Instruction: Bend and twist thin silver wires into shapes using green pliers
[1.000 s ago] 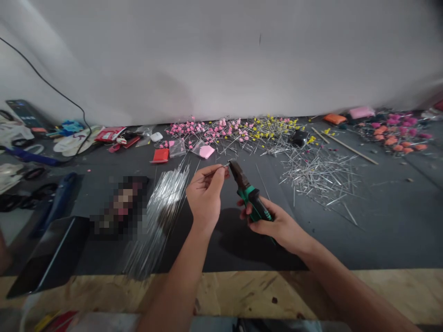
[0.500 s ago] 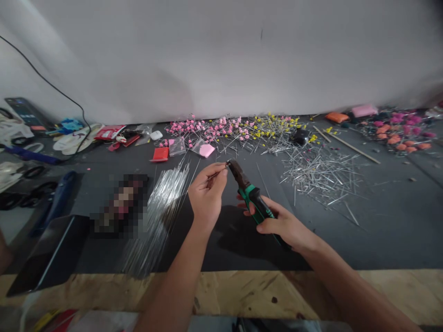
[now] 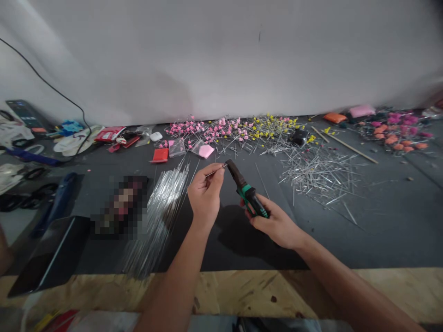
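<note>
Thin wire (image 3: pixel 224 164) at the nose of the green-and-black pliers (image 3: pixel 247 192) — pinched between the left hand's (image 3: pixel 206 193) thumb and forefinger
It lies left of the pliers, slanting up toward their tip, left hand nearer; slim, dark, mostly hidden — whether the pliers bite it, I cannot tell; the right hand (image 3: pixel 278 225) wraps their handles, with straight wires (image 3: pixel 165 193) to their left

Your pliers (image 3: pixel 249 192), green and black at the handles with dark metal jaws, tilt up and leftward out of your right hand (image 3: pixel 278 225). Your thin wire (image 3: pixel 212 174) sits pinched in your left hand (image 3: pixel 206 196), its end by the pliers' nose just beyond your fingertips.
</note>
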### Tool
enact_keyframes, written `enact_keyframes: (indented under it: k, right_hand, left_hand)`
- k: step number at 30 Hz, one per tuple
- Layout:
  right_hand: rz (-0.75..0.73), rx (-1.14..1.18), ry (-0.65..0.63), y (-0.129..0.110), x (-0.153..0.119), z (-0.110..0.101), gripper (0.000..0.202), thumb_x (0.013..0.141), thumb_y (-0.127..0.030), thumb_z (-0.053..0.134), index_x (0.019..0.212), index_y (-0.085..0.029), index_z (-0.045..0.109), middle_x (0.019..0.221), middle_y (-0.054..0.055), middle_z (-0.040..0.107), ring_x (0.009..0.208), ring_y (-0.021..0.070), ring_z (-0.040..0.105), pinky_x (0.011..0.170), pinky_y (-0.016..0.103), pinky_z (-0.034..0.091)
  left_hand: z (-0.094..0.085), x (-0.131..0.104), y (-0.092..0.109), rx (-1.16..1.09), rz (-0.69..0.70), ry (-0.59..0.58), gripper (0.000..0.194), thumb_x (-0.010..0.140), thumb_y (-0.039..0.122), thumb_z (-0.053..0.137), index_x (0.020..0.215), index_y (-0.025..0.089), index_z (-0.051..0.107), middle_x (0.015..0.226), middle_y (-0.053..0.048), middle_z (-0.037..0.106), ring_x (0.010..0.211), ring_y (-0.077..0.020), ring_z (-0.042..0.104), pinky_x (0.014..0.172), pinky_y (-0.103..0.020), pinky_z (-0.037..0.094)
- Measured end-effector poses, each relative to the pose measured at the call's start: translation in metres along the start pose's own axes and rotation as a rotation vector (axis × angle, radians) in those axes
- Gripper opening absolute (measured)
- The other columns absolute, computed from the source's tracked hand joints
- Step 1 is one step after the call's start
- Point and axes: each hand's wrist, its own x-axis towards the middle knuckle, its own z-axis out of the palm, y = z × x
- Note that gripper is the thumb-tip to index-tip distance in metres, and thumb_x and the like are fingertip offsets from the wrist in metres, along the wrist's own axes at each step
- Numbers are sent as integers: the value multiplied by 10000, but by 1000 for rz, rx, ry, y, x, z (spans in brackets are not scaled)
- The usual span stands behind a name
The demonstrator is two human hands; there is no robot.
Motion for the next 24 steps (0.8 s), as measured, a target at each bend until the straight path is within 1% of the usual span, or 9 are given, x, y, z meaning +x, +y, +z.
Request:
enact_keyframes:
  k: [2,5,10,13,15,18,22,24]
  right_hand:
    - [-19,-2,4,0,0,0,236,672,-98,497,879,-201,541,726,-20,466,614,106,374,554,234,296]
    - [-31,35,0,-1,-1,-1,174,666,-94,513,803,-200,529,772,-11,491,672,117,412,605,241,321]
    - [25,90,-28,-3,-3,-4,241,640,-115,582,856,-219,555,891,1,543,835,163,482,732,269,356]
    - [18,97,-36,-4,-4,-6,253,614,-104,596,838,-219,570,984,6,562,969,193,486,837,292,334]
    - [21,111,-46,-4,-4,-7,263,599,-98,597,832,-219,577,1012,8,568,1005,205,483,871,306,322]
    - [32,131,-53,-6,-5,-7,305,590,-98,595,869,-222,586,1015,11,567,1000,207,483,870,313,324]
    - [71,167,-67,-5,-4,-6,420,612,-106,578,1015,-225,570,937,12,561,822,160,490,756,285,358]
    - [59,168,-66,-3,-2,-5,422,629,-99,566,1034,-219,562,884,8,542,768,139,468,704,264,351]
  left_hand:
    - [0,0,0,-8,-4,-2,147,721,247,643,856,190,659,868,-36,678,789,-131,631,729,-263,508]
    - [0,0,-2,-33,-7,-12,146,723,243,643,861,197,663,855,-30,676,775,-125,628,731,-261,505]
    - [-2,4,-5,-61,15,-18,132,718,243,651,844,207,671,887,-29,668,799,-129,623,761,-277,501]
    - [-3,6,-6,-71,22,-28,127,717,240,654,840,217,675,906,-28,664,807,-134,623,764,-288,506]
    - [-3,6,-6,-77,32,-40,113,717,229,654,827,225,680,913,-24,663,823,-135,621,774,-291,508]
    - [-1,5,-6,-111,44,-56,106,715,204,656,812,231,686,922,-19,663,849,-136,621,802,-294,504]
    - [0,3,-5,-168,13,-57,122,724,195,648,837,223,685,910,-21,672,782,-123,632,765,-282,517]
    - [1,2,-5,-181,-7,-60,126,726,202,646,847,213,681,910,-26,678,759,-123,636,756,-288,525]
